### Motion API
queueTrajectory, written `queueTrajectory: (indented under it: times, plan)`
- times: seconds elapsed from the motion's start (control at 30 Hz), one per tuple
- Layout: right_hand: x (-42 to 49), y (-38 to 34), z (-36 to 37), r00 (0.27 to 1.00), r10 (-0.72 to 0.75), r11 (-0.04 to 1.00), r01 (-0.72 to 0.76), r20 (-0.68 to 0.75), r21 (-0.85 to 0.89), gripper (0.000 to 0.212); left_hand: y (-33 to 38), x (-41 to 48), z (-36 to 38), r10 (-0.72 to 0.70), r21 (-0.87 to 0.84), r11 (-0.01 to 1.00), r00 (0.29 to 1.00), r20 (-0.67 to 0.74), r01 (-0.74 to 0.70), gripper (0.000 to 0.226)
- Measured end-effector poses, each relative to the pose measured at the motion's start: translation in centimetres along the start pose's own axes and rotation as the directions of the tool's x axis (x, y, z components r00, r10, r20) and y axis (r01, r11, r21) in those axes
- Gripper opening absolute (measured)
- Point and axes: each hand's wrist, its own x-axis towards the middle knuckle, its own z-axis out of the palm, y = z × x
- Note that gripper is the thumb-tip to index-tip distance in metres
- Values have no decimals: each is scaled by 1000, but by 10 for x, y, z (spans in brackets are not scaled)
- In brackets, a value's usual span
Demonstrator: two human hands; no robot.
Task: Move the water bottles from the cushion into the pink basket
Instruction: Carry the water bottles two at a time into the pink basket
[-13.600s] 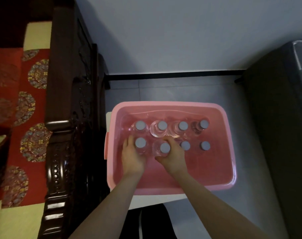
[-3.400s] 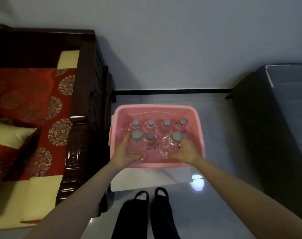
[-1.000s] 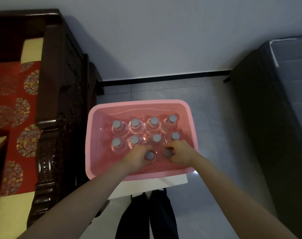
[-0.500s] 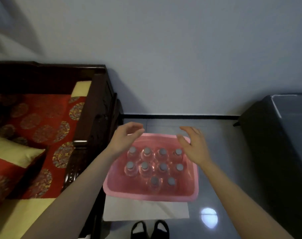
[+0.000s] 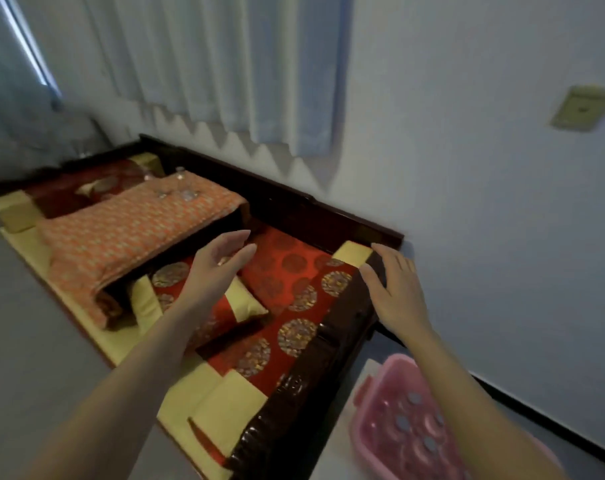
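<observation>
water bottles (image 5: 185, 188): clear, standing upright at 11 o'clock on orange cushion (image 5: 128, 230) | pink basket (image 5: 415, 424): showing grey caps at 5 o'clock | left hand (image 5: 221, 261), right hand (image 5: 394, 289): spreading wide, empty

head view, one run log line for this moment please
left hand: open, empty, over red cushion | right hand: open, empty, by wooden armrest | bottles: some on orange cloth | pink basket: holds capped bottles

Sofa frame (image 5: 315, 372): dark carved wood, glossy lacquer finish. Seat cushion (image 5: 287, 296): red woven cloth with gold medallions, slight sheen. Orange cover (image 5: 121, 230): patterned cloth, matt. Pink basket (image 5: 391, 441): smooth plastic. Water bottles (image 5: 185, 188): clear plastic. Curtain (image 5: 207, 64): pleated matt fabric.
</observation>
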Motion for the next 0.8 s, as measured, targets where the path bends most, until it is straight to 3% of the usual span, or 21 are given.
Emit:
queueTrajectory:
  times: [0.23, 0.33, 0.43, 0.5, 0.8]
  plan:
    - [46, -170, 122, 983, -180, 976, 174, 30, 132, 48, -30, -14, -227, 20, 62, 998, 973, -231, -6, 63]
    - [55, -227, 178, 978, -205, 965, 197, 32, 172, 49, -53, -26, -308, 87, 245, 970, 935, -345, 0, 72]
    - [54, -279, 236, 967, -243, 960, 228, 81, 161, 51, -81, -36, -378, 230, 617, 785, 897, -378, 58, 75]
    - [52, -294, 258, 952, -281, 954, 263, 119, 144, 51, -94, -36, -402, 264, 722, 689, 908, -325, 58, 76]
    - [91, -355, 399, 918, -286, 954, 246, 274, 170, 55, -187, 4, -501, 74, 523, 813, 847, -526, 254, 77]
